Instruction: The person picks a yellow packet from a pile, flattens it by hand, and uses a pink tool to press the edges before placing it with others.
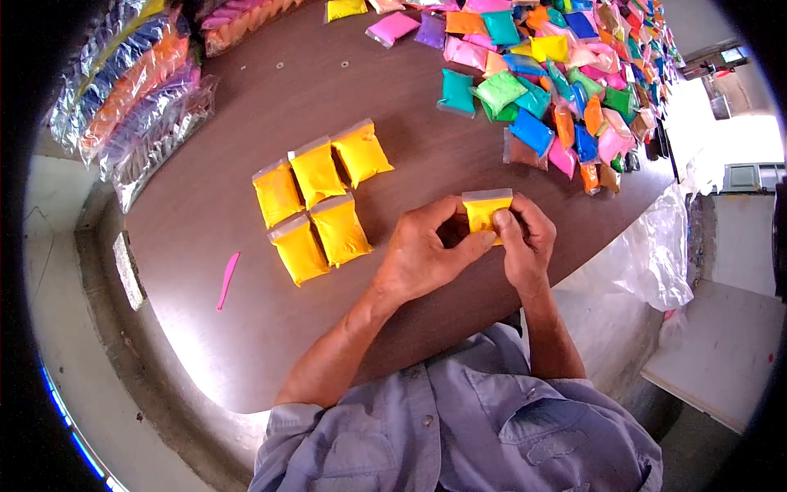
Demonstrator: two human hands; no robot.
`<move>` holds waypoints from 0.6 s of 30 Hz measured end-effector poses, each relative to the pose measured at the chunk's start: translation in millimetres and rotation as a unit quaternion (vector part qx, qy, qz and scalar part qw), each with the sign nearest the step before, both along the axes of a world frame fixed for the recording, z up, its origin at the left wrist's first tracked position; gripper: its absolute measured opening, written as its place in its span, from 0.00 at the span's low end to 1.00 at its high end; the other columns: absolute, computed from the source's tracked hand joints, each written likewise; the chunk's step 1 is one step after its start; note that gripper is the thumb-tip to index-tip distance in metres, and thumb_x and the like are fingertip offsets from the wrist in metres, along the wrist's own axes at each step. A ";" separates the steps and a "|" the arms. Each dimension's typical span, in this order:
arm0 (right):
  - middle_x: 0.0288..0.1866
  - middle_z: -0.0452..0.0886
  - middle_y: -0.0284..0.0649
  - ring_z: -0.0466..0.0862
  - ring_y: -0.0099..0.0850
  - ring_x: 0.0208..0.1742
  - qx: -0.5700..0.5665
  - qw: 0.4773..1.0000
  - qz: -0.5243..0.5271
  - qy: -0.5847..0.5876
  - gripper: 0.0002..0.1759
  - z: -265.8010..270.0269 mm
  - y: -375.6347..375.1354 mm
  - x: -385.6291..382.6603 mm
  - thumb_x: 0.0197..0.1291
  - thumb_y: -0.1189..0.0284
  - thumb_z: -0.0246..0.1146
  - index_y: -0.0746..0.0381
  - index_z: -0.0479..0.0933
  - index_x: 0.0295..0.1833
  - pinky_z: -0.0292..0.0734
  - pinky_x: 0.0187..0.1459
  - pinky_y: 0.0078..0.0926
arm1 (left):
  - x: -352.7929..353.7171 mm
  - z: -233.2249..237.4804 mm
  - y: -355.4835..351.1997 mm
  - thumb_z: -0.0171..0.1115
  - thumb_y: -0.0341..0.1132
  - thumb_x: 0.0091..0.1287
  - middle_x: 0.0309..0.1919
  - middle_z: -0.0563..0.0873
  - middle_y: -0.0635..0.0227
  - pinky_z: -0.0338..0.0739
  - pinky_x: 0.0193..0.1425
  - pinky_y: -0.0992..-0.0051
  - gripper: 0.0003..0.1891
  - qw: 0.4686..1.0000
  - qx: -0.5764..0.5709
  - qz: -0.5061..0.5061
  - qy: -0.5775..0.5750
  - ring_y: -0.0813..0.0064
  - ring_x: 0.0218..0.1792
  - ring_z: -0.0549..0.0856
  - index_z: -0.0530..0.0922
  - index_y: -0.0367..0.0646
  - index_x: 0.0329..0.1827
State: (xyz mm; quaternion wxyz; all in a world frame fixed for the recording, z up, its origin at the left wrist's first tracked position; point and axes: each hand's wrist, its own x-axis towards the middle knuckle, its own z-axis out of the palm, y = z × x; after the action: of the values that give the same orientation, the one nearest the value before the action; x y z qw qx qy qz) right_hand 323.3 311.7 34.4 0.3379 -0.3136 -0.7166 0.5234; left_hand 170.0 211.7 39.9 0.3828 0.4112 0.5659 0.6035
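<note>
A small clear packet of yellow powder (485, 207) is held up between both hands above the brown table (246, 344). My left hand (426, 254) pinches its lower edge with thumb and fingers. My right hand (525, 242) grips its right side, thumb on the front. To the left, several matching yellow packets (318, 209) lie flat on the table in two neat rows, apart from both hands.
A big heap of multicoloured powder packets (557, 74) covers the far right of the table. Long bundled packs in clear wrap (139, 90) lie at the far left. A pink stick (228, 279) rests near the left edge. Crumpled clear plastic (648, 254) hangs off the right side.
</note>
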 end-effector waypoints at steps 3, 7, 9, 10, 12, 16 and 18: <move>0.35 0.77 0.25 0.70 0.13 0.33 -0.011 0.999 -0.020 0.024 0.11 2.0 0.6 -2.0 0.76 0.67 0.64 0.66 0.82 0.49 0.66 0.34 0.15 | 2.5 2.5 -0.1 0.74 0.32 0.69 0.28 0.87 0.62 0.78 0.34 0.76 0.11 1.000 -0.017 0.012 0.016 0.83 0.29 0.81 0.82 0.32 0.44; 0.36 0.78 0.27 0.71 0.13 0.34 0.023 1.000 0.004 0.013 0.13 1.9 1.1 -3.4 0.75 0.66 0.64 0.66 0.82 0.52 0.68 0.35 0.15 | -3.2 -2.7 -2.4 0.72 0.29 0.71 0.36 0.88 0.70 0.80 0.41 0.79 0.10 0.997 -0.063 -0.020 0.035 0.86 0.38 0.83 0.84 0.33 0.50; 0.36 0.78 0.27 0.72 0.14 0.34 0.034 0.999 0.009 0.021 0.14 2.5 0.0 -4.7 0.75 0.65 0.64 0.67 0.82 0.53 0.69 0.36 0.15 | -3.9 -0.2 -3.7 0.72 0.29 0.71 0.35 0.88 0.69 0.81 0.42 0.78 0.10 0.997 -0.068 -0.009 0.047 0.85 0.38 0.84 0.84 0.33 0.51; 0.37 0.79 0.28 0.72 0.14 0.35 0.026 1.000 0.012 0.012 0.15 4.4 -0.8 -4.9 0.75 0.65 0.64 0.67 0.81 0.54 0.69 0.36 0.15 | -3.5 -0.7 -3.5 0.72 0.29 0.71 0.35 0.88 0.69 0.81 0.42 0.78 0.10 0.997 -0.068 -0.009 0.047 0.85 0.38 0.84 0.84 0.33 0.51; 0.38 0.79 0.29 0.73 0.14 0.35 0.017 1.000 0.015 0.004 0.16 7.4 -1.3 -5.0 0.75 0.65 0.65 0.67 0.81 0.55 0.70 0.36 0.16 | -1.7 -2.4 -2.4 0.74 0.32 0.69 0.29 0.87 0.61 0.79 0.33 0.75 0.11 0.998 -0.036 0.026 0.048 0.82 0.29 0.82 0.82 0.32 0.44; 0.40 0.82 0.29 0.76 0.14 0.37 -0.003 1.000 0.001 -0.002 0.15 3.7 0.0 0.4 0.75 0.66 0.65 0.68 0.81 0.55 0.72 0.38 0.15 | 0.9 1.4 -2.5 0.74 0.30 0.70 0.38 0.90 0.69 0.82 0.45 0.79 0.13 0.999 -0.044 -0.003 0.024 0.84 0.41 0.86 0.84 0.33 0.53; 0.40 0.83 0.30 0.77 0.14 0.38 -0.008 1.000 -0.019 -0.011 0.15 2.1 -0.2 1.1 0.75 0.66 0.65 0.68 0.81 0.55 0.73 0.38 0.15 | 3.6 6.8 -0.9 0.76 0.33 0.69 0.32 0.89 0.61 0.84 0.38 0.75 0.14 1.000 -0.018 -0.002 -0.023 0.81 0.33 0.86 0.84 0.33 0.50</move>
State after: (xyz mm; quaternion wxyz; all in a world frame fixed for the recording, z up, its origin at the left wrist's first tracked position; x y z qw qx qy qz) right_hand 324.3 311.5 36.4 0.3375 -0.3350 -0.7101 0.5193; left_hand 173.6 210.7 46.7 0.4040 0.3911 0.5672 0.6017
